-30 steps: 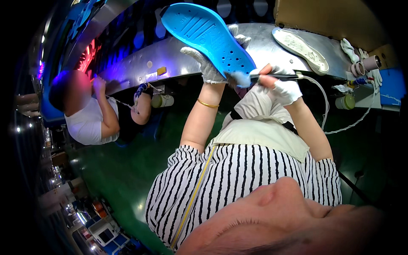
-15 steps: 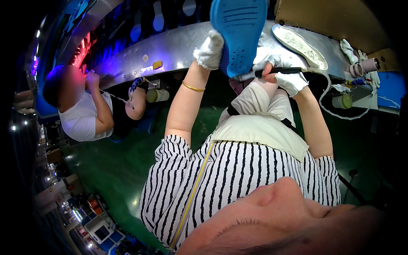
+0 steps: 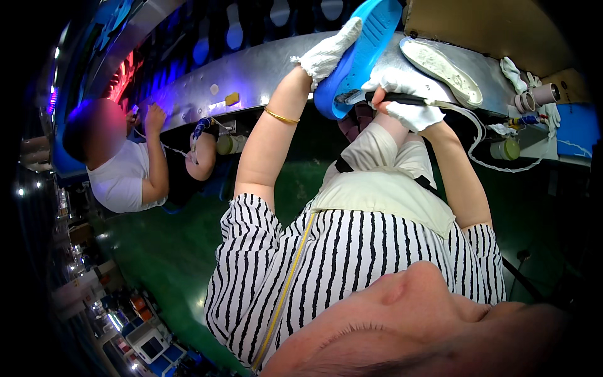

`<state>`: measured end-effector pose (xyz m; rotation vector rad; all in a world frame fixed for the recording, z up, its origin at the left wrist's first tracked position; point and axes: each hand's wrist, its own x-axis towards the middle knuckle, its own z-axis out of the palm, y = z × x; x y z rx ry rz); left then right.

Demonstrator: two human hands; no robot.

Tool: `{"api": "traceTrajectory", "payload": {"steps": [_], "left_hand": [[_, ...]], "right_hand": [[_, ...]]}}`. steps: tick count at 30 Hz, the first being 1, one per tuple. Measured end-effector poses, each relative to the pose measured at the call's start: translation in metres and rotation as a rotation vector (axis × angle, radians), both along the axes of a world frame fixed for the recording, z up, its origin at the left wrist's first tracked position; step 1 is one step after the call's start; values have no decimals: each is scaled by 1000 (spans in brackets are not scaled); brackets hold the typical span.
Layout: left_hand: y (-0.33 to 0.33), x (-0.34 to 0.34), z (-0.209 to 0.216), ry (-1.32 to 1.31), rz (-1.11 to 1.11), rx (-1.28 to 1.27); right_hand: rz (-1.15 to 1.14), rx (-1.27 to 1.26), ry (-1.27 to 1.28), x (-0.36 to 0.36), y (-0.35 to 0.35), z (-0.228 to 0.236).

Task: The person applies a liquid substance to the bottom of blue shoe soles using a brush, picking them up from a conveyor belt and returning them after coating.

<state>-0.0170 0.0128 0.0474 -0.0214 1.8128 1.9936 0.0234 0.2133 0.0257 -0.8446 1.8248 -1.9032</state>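
My left hand (image 3: 330, 55), in a white glove, grips a blue shoe sole (image 3: 362, 58) along its left side. The sole is tilted, with its grooved face turned to the right and its lower end near my right hand. In my right hand (image 3: 407, 103), also gloved but with bare fingertips showing, is a black pen-shaped tool (image 3: 405, 98) with a pale cord running off to the right. The tool's tip is close to the sole's lower end; I cannot tell whether they touch. A white shoe sole (image 3: 443, 69) lies on the metal bench to the right.
The metal bench (image 3: 264, 60) runs across the front, with a yellow block (image 3: 232, 98) on it. Spare white gloves (image 3: 515, 75) and a tape roll (image 3: 545, 94) are at the right, beside a cardboard box (image 3: 496, 31). A co-worker (image 3: 122, 151) sits at the left.
My left hand has moved up and right, and the blue sole has turned from facing me to a slanted, edge-on pose. My right hand stays nearby, its tool now at the sole's lower end.
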Motion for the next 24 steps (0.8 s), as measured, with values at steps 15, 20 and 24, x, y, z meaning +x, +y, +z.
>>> {"api": "traceTrajectory", "payload": {"steps": [15, 20, 24], "left_hand": [[-15, -6, 9, 13, 84, 31], [-35, -3, 15, 344, 101, 830], [-67, 2, -21, -179, -84, 1042]], "right_hand": [[-25, 119, 466, -20, 22, 12], [-242, -40, 231, -21, 31, 21], [-311, -65, 139, -13, 26, 10]]}}
